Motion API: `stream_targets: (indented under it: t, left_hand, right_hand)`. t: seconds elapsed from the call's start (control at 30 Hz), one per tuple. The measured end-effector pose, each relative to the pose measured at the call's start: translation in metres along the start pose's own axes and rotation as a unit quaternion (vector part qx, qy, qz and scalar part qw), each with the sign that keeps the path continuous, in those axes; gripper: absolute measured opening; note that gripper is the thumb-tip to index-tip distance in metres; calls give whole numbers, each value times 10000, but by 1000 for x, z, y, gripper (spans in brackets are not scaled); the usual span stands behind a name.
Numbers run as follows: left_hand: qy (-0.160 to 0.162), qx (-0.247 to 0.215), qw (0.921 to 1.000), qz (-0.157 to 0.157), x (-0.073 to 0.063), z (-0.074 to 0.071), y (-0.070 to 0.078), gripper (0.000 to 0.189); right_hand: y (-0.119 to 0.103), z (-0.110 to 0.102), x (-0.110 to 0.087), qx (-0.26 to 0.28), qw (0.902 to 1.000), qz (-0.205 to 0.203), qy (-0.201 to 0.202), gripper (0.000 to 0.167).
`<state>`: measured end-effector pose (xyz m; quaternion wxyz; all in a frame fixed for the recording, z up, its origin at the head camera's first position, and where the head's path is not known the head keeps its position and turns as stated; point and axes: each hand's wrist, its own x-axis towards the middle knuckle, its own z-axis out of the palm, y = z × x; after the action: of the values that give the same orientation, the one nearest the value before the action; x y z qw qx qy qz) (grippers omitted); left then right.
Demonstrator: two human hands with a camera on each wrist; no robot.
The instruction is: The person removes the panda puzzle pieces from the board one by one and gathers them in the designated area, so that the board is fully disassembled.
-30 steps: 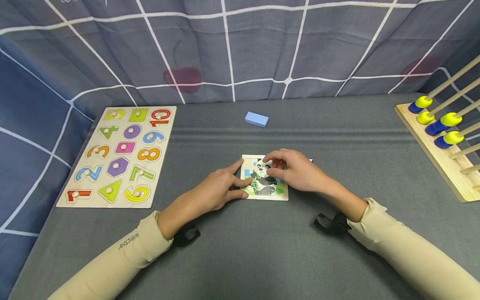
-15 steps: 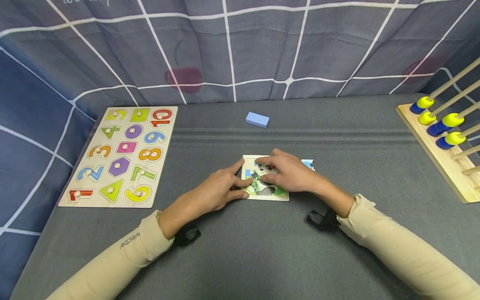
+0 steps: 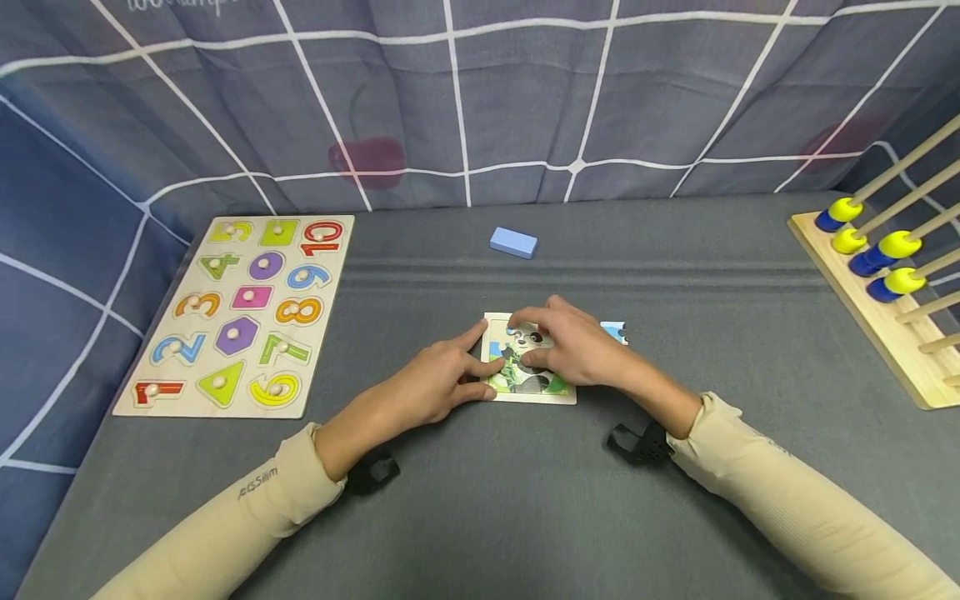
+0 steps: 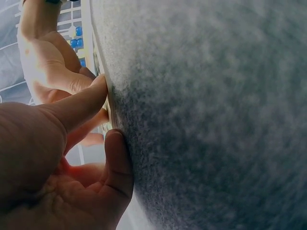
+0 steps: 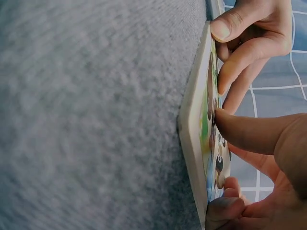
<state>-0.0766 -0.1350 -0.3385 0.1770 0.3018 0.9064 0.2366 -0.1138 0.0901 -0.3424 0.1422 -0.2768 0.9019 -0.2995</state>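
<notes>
A panda jigsaw puzzle (image 3: 527, 398) in a thin wooden tray lies flat in front of me. My left hand (image 3: 435, 375) rests at its left side, fingers spread, with the tips touching the border and the picture. Over the upper part, my right hand (image 3: 573, 343) holds the panda-face puzzle piece (image 5: 220, 160) between thumb and fingertips; in the right wrist view that piece stands slightly proud of the tray. The right hand hides much of the picture's right half. A blue-and-white puzzle piece (image 3: 613, 331) pokes out behind the right hand.
At the left lies a wooden number-and-shape board (image 3: 251, 367) with knobbed pieces. A blue block (image 3: 513, 242) sits beyond the puzzle. On the right stands a wooden peg abacus (image 3: 892, 329) with yellow and blue beads. A checked cloth (image 3: 510, 100) hangs behind the table.
My right hand has moved a little left over the panda's face, uncovering the blue-and-white piece on its right. It has stayed nearly still over the last half second. My left hand keeps its place.
</notes>
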Motion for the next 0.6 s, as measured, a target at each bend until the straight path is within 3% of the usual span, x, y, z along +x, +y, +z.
stream_targets:
  t: [0.6]
  left_hand:
    - [-127, 198, 9997, 95, 0, -1, 0, 45]
  right_hand:
    - [3, 2, 3, 390, 9987, 185, 263, 46]
